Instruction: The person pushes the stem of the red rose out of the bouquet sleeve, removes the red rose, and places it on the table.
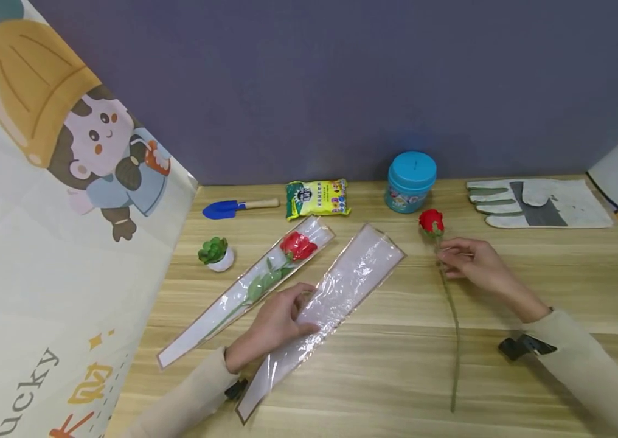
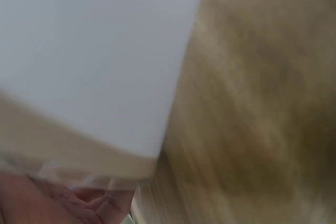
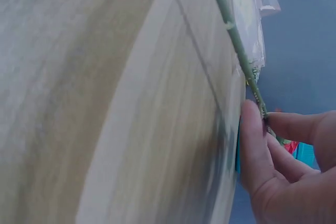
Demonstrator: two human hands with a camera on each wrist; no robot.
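In the head view my left hand (image 1: 278, 319) grips a long, tapered clear-and-white flower sleeve (image 1: 350, 274) by its left edge, thumb on top. The sleeve slants from lower left to upper right, narrow end toward me. My right hand (image 1: 473, 264) pinches the stem of a red rose (image 1: 432, 221) just below its bloom. The stem runs down toward the front of the table. In the right wrist view the thumb and fingers meet on the green stem (image 3: 239, 45). The left wrist view is blurred, with the pale sleeve (image 2: 100, 56) across it and part of the hand at the bottom.
Left of my left hand lies another sleeve with a red rose (image 1: 298, 246) inside. A potted succulent (image 1: 216, 253), blue trowel (image 1: 224, 209), yellow-green packet (image 1: 317, 199), turquoise lidded tub (image 1: 410, 181) and work glove (image 1: 541, 203) line the back of the wooden table (image 1: 385, 377).
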